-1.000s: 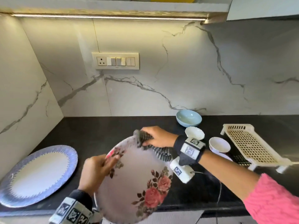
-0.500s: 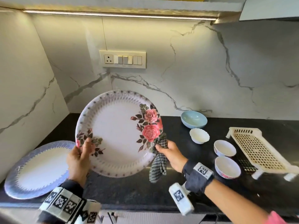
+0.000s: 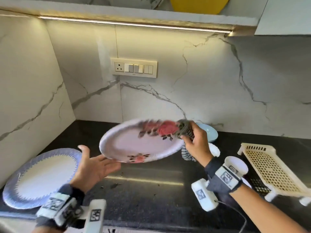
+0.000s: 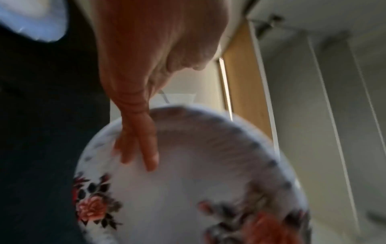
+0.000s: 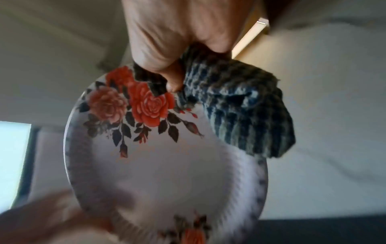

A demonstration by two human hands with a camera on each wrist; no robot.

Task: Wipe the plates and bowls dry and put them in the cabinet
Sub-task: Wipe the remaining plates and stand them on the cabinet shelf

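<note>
A white floral plate with red roses hangs tilted, almost flat, above the black counter. My right hand pinches its far right rim through a dark checked cloth. The right wrist view shows the thumb on the cloth at the rose edge of the plate. My left hand lies palm up with straight fingers just under the near left rim. In the left wrist view its fingertips touch the plate near the rim.
A large blue-rimmed plate lies on the counter at the left. Behind my right hand are a pale blue bowl and white bowls. A cream drying rack stands at the right. An overhead shelf holds a yellow dish.
The plate has tipped from upright, facing me, to nearly flat. My left hand has let go of the rim and opened beneath it. My right hand with the cloth rose to the right rim.
</note>
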